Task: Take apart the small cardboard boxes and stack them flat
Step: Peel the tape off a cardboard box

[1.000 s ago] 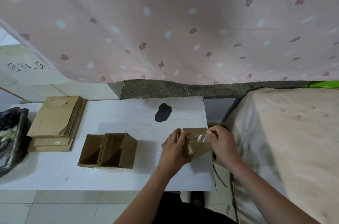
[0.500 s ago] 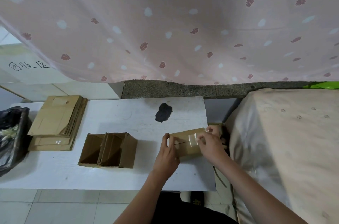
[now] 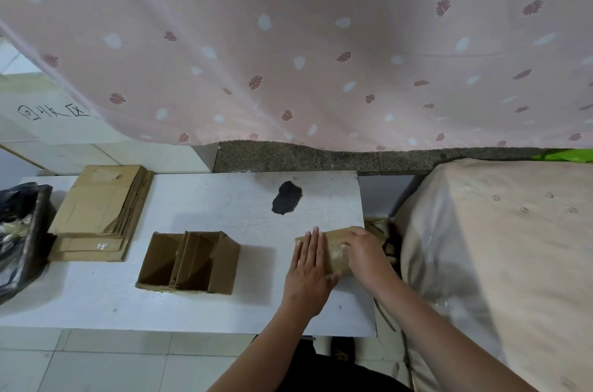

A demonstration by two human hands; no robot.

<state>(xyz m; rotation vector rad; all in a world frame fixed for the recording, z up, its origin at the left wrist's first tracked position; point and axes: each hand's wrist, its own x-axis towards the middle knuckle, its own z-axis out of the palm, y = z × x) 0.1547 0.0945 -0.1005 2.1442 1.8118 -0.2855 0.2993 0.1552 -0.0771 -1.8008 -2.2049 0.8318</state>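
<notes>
Presently we press the small cardboard box (image 3: pixel 335 248) flat near the right edge of the white table (image 3: pixel 224 208), left hand (image 3: pixel 309 266) with fingers straight on it, right hand (image 3: pixel 364 250) lying curled over its right part, while two open boxes (image 3: pixel 189 258) and the flat stack (image 3: pixel 99 212) sit well apart to the left.
</notes>
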